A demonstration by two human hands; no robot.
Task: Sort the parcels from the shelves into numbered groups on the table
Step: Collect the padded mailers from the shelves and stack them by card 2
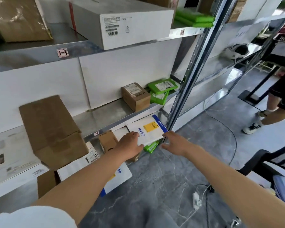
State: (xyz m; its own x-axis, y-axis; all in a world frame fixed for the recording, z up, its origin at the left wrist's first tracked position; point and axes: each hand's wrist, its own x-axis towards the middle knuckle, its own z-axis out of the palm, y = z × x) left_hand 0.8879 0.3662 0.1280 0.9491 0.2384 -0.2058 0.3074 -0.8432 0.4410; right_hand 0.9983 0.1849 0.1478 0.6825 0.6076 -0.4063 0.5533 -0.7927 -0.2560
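Observation:
A flat white parcel [146,130] with a yellow label and a blue edge stripe sticks out of the bottom shelf at the right end. My left hand [130,145] grips its near left corner, thumb under and fingers on top. My right hand [174,142] reaches toward its right edge with fingers spread, apart from it or barely touching. A green parcel [150,147] lies under the white one. A small brown box [108,142] stands left of my left hand.
A big brown carton [51,129] and white boxes crowd the lower left. On the middle shelf sit a brown box [135,96] and green parcels [162,88]. A metal upright [184,89] stands right of the parcel. A person [273,102] walks at right; a chair [270,165] stands nearby.

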